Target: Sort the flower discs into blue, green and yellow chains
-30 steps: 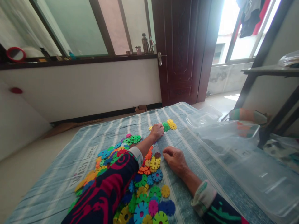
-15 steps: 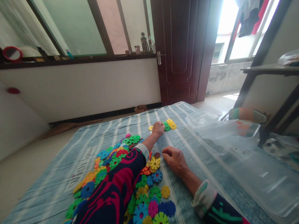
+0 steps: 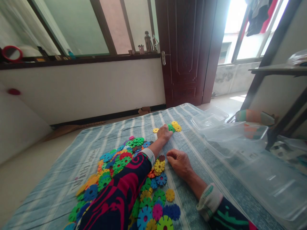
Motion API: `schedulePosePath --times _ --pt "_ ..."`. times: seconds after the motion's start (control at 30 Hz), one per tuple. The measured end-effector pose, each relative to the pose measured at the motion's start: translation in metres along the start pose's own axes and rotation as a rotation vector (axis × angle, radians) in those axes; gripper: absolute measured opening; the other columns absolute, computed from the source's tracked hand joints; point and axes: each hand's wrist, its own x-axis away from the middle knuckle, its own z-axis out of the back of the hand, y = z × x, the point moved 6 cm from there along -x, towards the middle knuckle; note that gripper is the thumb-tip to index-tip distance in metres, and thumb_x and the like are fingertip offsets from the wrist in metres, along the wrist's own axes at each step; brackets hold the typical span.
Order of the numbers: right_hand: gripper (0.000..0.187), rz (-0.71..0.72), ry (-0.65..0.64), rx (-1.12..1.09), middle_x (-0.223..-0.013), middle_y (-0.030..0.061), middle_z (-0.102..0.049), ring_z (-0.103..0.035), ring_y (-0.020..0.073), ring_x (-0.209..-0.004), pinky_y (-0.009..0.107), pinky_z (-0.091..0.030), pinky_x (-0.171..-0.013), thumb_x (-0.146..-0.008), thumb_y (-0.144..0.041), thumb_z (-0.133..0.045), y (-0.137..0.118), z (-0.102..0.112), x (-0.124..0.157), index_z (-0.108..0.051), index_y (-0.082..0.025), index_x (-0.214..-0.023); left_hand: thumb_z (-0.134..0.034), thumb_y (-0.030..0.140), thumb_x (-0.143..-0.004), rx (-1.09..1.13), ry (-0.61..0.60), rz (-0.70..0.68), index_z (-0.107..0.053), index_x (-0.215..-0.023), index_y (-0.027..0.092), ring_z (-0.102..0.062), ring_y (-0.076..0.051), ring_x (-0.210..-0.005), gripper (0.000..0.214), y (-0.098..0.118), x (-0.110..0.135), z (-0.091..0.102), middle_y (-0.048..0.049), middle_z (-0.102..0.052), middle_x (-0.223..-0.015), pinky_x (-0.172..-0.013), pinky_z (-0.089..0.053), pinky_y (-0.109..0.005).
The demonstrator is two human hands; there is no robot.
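Note:
My left hand (image 3: 164, 132) reaches far out over the striped blue cloth (image 3: 72, 179) and rests, fingers curled, against a small group of green and yellow toothed plastic discs (image 3: 174, 127). A single yellow disc (image 3: 155, 130) lies just left of it. What the fingers hold is hidden. My right hand (image 3: 179, 162) lies loosely curled on the cloth nearer to me, beside a big pile of many-coloured discs (image 3: 144, 191) that spreads under my left sleeve.
Clear plastic containers (image 3: 230, 134) and a lid (image 3: 209, 118) stand on the right of the cloth. A dark wooden door (image 3: 184, 51) and a low white wall lie beyond. A dark shelf frame (image 3: 275, 73) rises at the right.
My left hand has slid a little further right, up to the green and yellow discs, uncovering the lone yellow disc. My right hand has stayed put.

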Motion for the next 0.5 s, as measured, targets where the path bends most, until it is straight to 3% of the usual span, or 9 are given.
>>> schedulePosePath --times 0.27,0.37,0.5 --pt "0.016 -0.012 0.004 0.002 -0.071 0.0 -0.068 -0.06 0.0145 -0.066 0.025 -0.044 -0.066 -0.075 -0.026 -0.055 0.0 0.004 0.001 -0.07 -0.02 -0.075 -0.062 0.027 -0.072 0.053 -0.092 -0.075 -0.066 -0.085 0.015 -0.062 -0.022 -0.089 0.018 0.004 0.013 0.027 -0.0076 -0.069 -0.09 -0.071 -0.044 -0.026" --pt "0.016 -0.014 0.011 -0.006 -0.069 -0.0001 -0.068 -0.059 0.0145 -0.065 0.025 -0.043 -0.065 -0.074 -0.026 -0.055 0.001 0.005 0.001 -0.07 -0.02 -0.074 -0.063 0.022 -0.068 0.097 -0.26 -0.159 -0.068 -0.075 0.014 -0.062 -0.017 -0.074 0.011 0.002 0.033 0.043 -0.0027 -0.066 -0.07 -0.062 -0.044 -0.023" --pt "0.016 -0.024 0.016 0.004 -0.068 -0.0008 -0.067 -0.059 0.0145 -0.066 0.025 -0.043 -0.066 -0.073 -0.027 -0.056 0.002 0.006 0.002 -0.07 -0.021 -0.075 -0.064 0.021 -0.064 0.157 -0.562 -0.264 -0.067 -0.067 0.014 -0.056 -0.012 -0.052 0.008 -0.004 0.087 0.064 0.0028 -0.057 -0.053 -0.049 -0.039 -0.02"
